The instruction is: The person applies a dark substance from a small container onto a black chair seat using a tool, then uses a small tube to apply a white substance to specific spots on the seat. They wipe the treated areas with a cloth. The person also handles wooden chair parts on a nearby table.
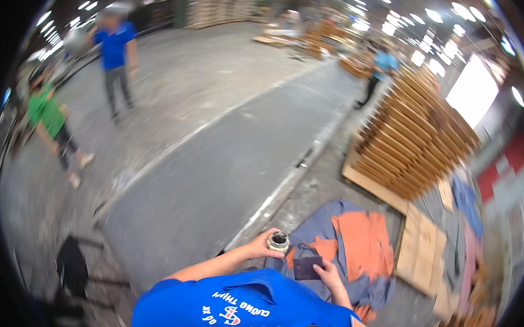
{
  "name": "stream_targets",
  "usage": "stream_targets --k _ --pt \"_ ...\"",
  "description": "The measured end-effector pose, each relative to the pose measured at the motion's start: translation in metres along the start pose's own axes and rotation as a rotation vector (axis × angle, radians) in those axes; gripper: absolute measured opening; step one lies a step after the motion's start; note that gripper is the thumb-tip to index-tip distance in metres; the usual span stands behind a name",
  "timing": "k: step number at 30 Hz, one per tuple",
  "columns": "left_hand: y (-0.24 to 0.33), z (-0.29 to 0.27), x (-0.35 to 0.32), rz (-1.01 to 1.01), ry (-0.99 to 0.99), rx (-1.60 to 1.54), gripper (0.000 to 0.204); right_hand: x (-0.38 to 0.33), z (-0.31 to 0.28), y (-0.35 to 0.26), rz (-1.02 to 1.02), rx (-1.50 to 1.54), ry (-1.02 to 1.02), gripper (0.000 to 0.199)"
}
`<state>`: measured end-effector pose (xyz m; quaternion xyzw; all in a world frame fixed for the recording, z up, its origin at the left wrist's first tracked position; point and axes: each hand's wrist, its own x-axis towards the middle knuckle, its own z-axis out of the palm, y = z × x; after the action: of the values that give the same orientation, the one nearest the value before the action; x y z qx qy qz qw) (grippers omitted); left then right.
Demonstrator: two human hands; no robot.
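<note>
My left hand (259, 246) is closed around a small open jar (278, 249) of pale glass or plastic, and something dark shows through its mouth. Between the thumb and fingers of my right hand (329, 277) is a flat dark square piece (306, 269); whether it is cloth, leather or sandpaper cannot be made out. Both hands are in front of my blue shirt, slightly apart. Beyond them lie rumpled grey-blue sheets (315, 221), with an orange sheet (364, 241) of cloth or leather spread on top.
A tall stack of brown wooden parts (412, 135) stands at right, with a pale wooden board (421, 249) nearer. A long dark grey strip (215, 167) runs away from me. People in green (47, 112), blue (115, 46) and light blue (385, 62) stand farther off.
</note>
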<state>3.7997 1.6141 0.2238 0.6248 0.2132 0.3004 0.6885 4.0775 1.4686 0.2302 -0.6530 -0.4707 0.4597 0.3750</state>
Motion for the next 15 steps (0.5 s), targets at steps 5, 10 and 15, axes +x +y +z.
stream_targets --k 5,10,15 --pt "0.008 -0.02 0.079 -0.276 -0.131 -0.235 0.065 0.036 -0.029 -0.001 -0.006 -0.295 0.093 0.031" --pt "-0.015 0.004 0.142 -0.369 -0.196 -0.368 0.053 0.023 -0.073 0.036 0.114 -0.221 0.1 0.032" --pt "-0.029 0.082 0.213 -0.439 -0.411 -0.487 0.048 -0.001 -0.154 0.072 0.252 -0.28 0.358 0.034"
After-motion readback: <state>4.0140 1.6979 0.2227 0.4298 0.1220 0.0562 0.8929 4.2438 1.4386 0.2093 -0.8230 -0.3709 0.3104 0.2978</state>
